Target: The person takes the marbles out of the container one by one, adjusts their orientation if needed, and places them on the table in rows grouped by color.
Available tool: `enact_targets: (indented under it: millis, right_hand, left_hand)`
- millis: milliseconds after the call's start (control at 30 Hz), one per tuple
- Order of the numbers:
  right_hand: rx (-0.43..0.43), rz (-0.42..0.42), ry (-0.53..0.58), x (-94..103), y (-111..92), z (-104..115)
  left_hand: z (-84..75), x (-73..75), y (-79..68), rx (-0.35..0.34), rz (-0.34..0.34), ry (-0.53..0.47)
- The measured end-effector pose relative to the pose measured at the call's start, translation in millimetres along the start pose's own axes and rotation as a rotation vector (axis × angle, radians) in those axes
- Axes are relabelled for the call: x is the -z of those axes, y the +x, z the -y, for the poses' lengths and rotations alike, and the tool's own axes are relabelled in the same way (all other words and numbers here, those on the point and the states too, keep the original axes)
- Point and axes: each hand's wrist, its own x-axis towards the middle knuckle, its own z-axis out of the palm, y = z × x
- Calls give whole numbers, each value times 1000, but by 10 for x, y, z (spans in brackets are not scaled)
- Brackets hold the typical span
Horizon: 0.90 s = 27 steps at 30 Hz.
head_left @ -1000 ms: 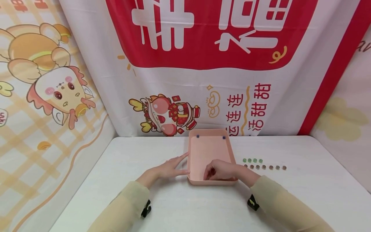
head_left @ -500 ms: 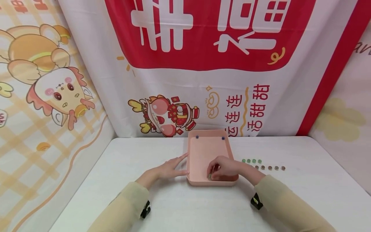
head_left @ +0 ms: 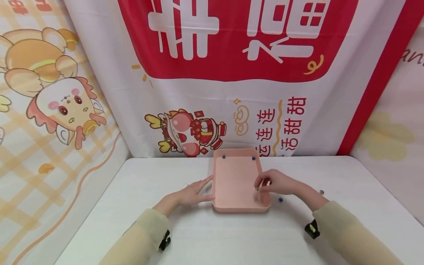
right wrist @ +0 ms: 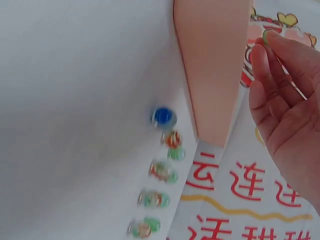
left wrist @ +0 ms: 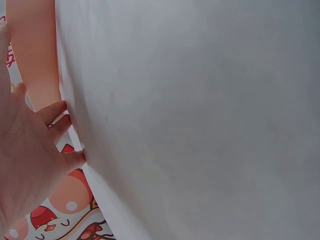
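Observation:
A pink rectangular tray lies on the white table, with one blue marble in its far left corner and another blue marble at the far right. My left hand rests its spread fingers against the tray's left wall; the same hand shows in the left wrist view. Over the tray's right side, my right hand pinches a small green marble between thumb and fingertip, above the tray floor.
Right of the tray sits a blue marble. Farther right lies a brownish marble. My forearm hides other marbles there in the head view; the right wrist view shows several green and brown marbles in rows. A printed cloth hangs behind the table.
My right hand has risen from the tray's near end and moved up and right with the green marble. The blue marble on the table has come into sight. The left hand stays put.

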Motion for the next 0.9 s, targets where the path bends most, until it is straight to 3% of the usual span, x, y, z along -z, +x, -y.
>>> enact_targets:
  millis: [300, 900]
  right_hand:
    - [-121, -71, 24, 287, -394, -42]
    - [-103, -250, -115, 768, -938, -236]
  left_hand:
    - [1, 0, 7, -1, -3, 8]
    - [9, -4, 11, -1, -3, 11]
